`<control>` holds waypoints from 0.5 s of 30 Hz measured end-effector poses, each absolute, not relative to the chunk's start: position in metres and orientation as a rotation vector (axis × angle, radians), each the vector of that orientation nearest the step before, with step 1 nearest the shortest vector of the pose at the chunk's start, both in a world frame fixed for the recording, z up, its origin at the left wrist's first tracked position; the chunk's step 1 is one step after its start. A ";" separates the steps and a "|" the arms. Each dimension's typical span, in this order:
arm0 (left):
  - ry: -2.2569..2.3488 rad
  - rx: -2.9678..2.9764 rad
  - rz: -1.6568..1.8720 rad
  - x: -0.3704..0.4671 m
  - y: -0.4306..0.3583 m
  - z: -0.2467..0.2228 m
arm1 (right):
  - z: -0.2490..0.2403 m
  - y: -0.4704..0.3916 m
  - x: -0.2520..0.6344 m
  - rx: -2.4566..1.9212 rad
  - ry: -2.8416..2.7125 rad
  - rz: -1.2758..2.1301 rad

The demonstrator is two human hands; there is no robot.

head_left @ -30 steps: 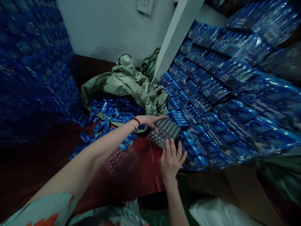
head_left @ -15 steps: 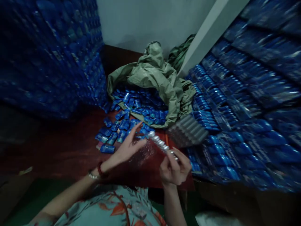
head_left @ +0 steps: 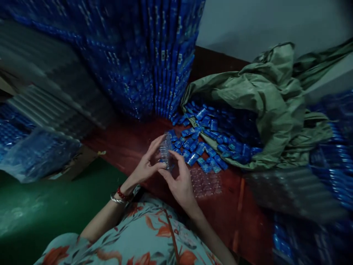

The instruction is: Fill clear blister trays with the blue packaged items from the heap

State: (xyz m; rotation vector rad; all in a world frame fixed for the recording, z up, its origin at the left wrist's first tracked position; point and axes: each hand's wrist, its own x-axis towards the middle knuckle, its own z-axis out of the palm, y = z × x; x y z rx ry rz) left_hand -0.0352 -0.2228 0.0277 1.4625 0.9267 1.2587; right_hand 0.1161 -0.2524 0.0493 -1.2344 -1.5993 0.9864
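A clear ribbed plastic tray [head_left: 166, 150], maybe several nested together, is held on edge in front of me. My left hand [head_left: 149, 160] grips it from the left, the thumb at its lower end. From the right, my right hand [head_left: 180, 180] closes on it with thumb and forefinger. On the red tabletop [head_left: 132, 136], right of my right hand, lies another clear moulded tray [head_left: 208, 184]. Just beyond my hands, small blue packets [head_left: 193, 147] lie scattered, spilling from a green sack [head_left: 234, 86] whose mouth gapes towards me.
Tall stacks of blue packs [head_left: 165, 62] rise at the back left. Stacked clear trays [head_left: 55, 106] stand at the left, with a plastic-wrapped blue bundle [head_left: 38, 151] near them. Another stack of trays [head_left: 292, 193] is at the right, by more blue packs [head_left: 335, 162].
My view has swung left. The tray, earlier in my right hand alone with my left hand open, is now between both hands. A clear tray now shows plainly on the tabletop.
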 end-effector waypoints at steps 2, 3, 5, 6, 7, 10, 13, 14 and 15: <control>0.938 1.505 1.269 -0.041 -0.223 0.030 | 0.052 -0.244 0.113 -1.195 -1.625 1.078; 0.942 1.520 1.264 -0.043 -0.222 0.031 | 0.052 -0.241 0.112 -1.174 -1.626 1.112; 0.939 1.554 1.238 -0.048 -0.222 0.036 | 0.052 -0.236 0.112 -1.138 -1.603 1.173; 0.935 1.571 1.223 -0.050 -0.222 0.038 | 0.051 -0.235 0.113 -1.124 -1.584 1.207; 0.932 1.586 1.208 -0.052 -0.222 0.040 | 0.051 -0.235 0.113 -1.113 -1.562 1.245; 0.920 1.604 1.166 -0.056 -0.223 0.042 | 0.049 -0.235 0.115 -1.093 -1.502 1.332; 0.902 1.609 1.126 -0.059 -0.224 0.042 | 0.050 -0.235 0.115 -1.100 -1.484 1.353; 0.893 1.610 1.115 -0.059 -0.224 0.041 | 0.051 -0.235 0.115 -1.107 -1.484 1.352; 0.879 1.609 1.107 -0.060 -0.224 0.041 | 0.052 -0.235 0.115 -1.112 -1.485 1.353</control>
